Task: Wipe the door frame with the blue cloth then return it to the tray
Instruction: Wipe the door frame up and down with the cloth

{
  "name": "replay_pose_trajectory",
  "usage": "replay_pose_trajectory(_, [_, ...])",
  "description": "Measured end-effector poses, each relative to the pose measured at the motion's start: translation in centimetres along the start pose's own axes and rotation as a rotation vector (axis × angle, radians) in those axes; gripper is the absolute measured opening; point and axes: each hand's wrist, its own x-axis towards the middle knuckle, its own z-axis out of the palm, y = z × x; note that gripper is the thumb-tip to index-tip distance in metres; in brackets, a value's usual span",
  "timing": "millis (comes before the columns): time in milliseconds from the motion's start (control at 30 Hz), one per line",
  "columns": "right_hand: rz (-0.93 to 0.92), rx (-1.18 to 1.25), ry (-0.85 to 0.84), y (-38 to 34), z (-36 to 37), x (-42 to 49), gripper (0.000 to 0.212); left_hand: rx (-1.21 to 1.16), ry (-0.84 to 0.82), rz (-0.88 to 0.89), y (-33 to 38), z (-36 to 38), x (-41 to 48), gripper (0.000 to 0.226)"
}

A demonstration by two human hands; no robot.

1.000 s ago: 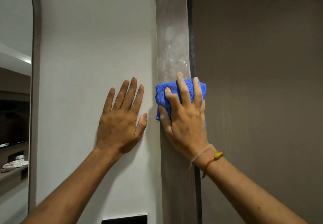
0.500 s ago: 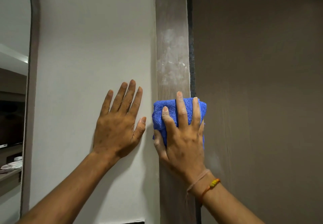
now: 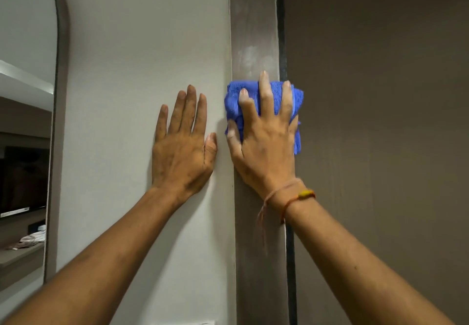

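A brown door frame [image 3: 255, 27] runs upright through the middle of the head view, with a pale dusty smear just above the cloth. My right hand [image 3: 264, 147] presses a folded blue cloth [image 3: 234, 101] flat against the frame, fingers spread over it. My left hand [image 3: 181, 152] lies flat on the white wall [image 3: 142, 45] just left of the frame, fingers apart and holding nothing. A thread bracelet with a yellow bead circles my right wrist. No tray is in view.
A brown door [image 3: 380, 121] fills the right side, with a dark gap [image 3: 280, 20] between it and the frame. At the far left an arched opening or mirror [image 3: 25, 147] shows a shelf with small items.
My right hand slid the cloth down the frame and has now come back up over the lower part of the dusty patch. My left hand stays flat on the wall.
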Motion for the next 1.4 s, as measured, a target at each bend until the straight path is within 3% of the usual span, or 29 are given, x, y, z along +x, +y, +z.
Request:
replay_pose_trajectory(167, [-0.007, -0.013, -0.068, 0.3, -0.1, -6.3, 0.048, -0.009, 0.017, -0.007, 0.1, 0.0, -0.4, 0.065])
replay_pose_trajectory(300, [-0.033, -0.021, -0.08, 0.6, -0.3, -5.7, 0.047, -0.005, 0.015, 0.002, 0.2, -0.1, -0.3, 0.065])
replay_pose_trajectory(567, [-0.001, -0.028, -0.055, 0.7, -0.8, 10.8, 0.048, 0.013, 0.008, -0.005, 0.1, -0.1, -0.3, 0.065])
replay_pose_trajectory(667, [0.03, -0.034, -0.027, 0.6, -0.7, 13.2, 0.046, 0.016, 0.018, 0.0, 0.2, -0.1, -0.3, 0.065])
replay_pose_trajectory(800, [0.034, -0.025, 0.032, 0.5, -0.2, 8.3, 0.046, 0.02, 0.013, -0.003, 0.1, 0.0, -0.3, 0.066])
replay_pose_trajectory(967, [0.024, -0.007, -0.018, 0.4, -0.3, -3.0, 0.048, 0.004, 0.008, 0.0, 0.1, -0.2, -0.2, 0.067])
replay_pose_trajectory(1067, [0.036, -0.018, -0.042, 0.5, -0.4, -4.7, 0.045, -0.005, 0.017, -0.002, 0.1, -0.1, -0.3, 0.066])
replay_pose_trajectory(1233, [-0.014, -0.031, -0.042, 1.3, -0.7, 1.0, 0.049, 0.01, 0.017, 0.008, 0.1, -0.1, -0.3, 0.066])
replay_pose_trajectory(1400, [0.084, -0.027, -0.008, 1.7, -1.4, 12.4, 0.044, 0.008, 0.014, 0.008, -0.1, 0.0, -0.5, 0.065])
